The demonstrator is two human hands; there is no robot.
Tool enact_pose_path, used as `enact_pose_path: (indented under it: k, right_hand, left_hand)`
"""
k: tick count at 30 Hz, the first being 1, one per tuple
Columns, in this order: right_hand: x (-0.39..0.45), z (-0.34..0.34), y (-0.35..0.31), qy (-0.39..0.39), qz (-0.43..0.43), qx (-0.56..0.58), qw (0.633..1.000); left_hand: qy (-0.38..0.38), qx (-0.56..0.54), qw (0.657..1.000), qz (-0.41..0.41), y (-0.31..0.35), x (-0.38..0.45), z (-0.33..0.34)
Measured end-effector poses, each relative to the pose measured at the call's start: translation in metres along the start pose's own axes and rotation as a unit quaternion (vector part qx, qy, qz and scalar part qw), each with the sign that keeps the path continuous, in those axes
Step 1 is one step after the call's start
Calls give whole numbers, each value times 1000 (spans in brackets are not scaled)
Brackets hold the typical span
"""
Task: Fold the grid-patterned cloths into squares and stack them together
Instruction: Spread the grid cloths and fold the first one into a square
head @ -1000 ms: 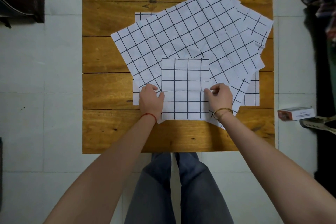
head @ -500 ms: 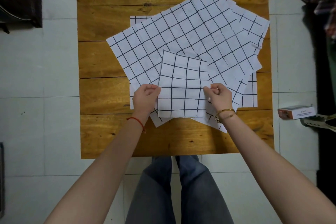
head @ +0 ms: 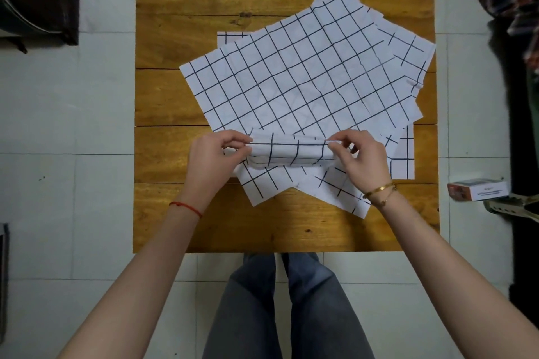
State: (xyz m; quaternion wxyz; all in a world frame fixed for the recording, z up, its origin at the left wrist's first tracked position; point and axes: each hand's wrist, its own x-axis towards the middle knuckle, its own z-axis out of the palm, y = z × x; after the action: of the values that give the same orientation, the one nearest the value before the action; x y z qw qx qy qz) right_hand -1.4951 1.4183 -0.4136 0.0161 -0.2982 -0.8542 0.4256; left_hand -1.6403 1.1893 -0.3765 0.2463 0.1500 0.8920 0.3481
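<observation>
So both hands are pinching the folded cloth (head: 288, 153) right now, one at each end. The left hand (head: 214, 159) has thumb and fingers clamped on one short end, and the right hand (head: 360, 159) has the same sort of pinch on the other. Between the two grips the cloth hangs as a narrow band with a bit of sag in the middle, looks lifted just off the pile.

Directly under and beyond the grips is the pile of unfolded cloths (head: 297, 79), fanned out at different angles on the wooden bench (head: 180, 9). A couple of pointed corners stick out toward the person, below the wrists.

My guess is this one is basically folded down and being moved or given a last fold. Tips for doing it well:

- keep both grips level so the layers don't slide apart
- pull gently outward to take out that sag before laying it down
- set it on bare bench to one side of the grips, not back on the loose pile, so the stack has a flat base
- press the crease flat before letting go

Plenty of cloths left, so it's early days.
</observation>
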Motion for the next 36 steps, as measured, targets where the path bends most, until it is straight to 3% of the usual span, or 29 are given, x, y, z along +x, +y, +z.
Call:
enact_pose_path:
  k: [4,7,13,17,20,23,27,31,36]
  right_hand:
    - [4,-9,0,-75,36,104,991]
    - [12,-11,-4,-130,98,180,970]
    - [41,15,5,-84,205,72,973]
    - [51,34,10,-38,221,15,974]
    - [47,47,11,-5,145,-78,986]
    - [35,63,4,-10,-11,-219,976]
    - [20,95,-17,-120,-160,-289,936]
    - [16,123,-27,-216,-176,-365,889]
    - [14,122,-17,-223,-166,-428,860]
  left_hand:
    - [-15,-18,999,-29,10,0,-11]
    - [-58,-130,986,-83,8,9,-10]
    - [-32,-202,957,-205,-20,38,34]
    - [-12,-132,976,-171,-36,43,62]
    - [-9,-37,997,-62,-45,33,74]
    - [-4,116,992,43,-51,20,80]
    - [-52,254,962,84,-58,9,88]
    - [-98,315,943,53,-60,2,96]
    - [-113,342,932,35,-59,-2,97]
